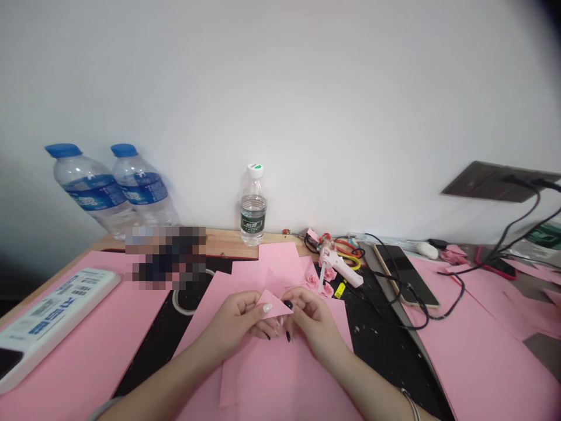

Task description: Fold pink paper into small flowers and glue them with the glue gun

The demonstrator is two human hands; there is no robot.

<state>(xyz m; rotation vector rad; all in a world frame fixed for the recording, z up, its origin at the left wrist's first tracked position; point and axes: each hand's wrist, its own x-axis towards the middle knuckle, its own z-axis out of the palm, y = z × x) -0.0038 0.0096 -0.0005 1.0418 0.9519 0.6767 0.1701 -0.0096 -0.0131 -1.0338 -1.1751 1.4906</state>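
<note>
Between my two hands is a small pink paper triangle (272, 305), folded to a point at the right. My left hand (243, 316) pinches its left side, thumb on top and fingers underneath. At the right corner, my right hand (309, 318) grips the paper between thumb and fingers; that fingertip contact is partly hidden. Large pink paper sheets (280, 374) lie overlapping beneath both hands. Just beyond my right hand are several pink paper roses (312, 279) and a white glue gun (339, 266).
Two large water bottles (94, 196) lean at the left, and a smaller bottle (253, 210) stands by the wall. A white boxy device (61, 316) lies on pink paper at the left. To the right are a phone (405, 275), black cables (421, 318) and more pink sheets (482, 351).
</note>
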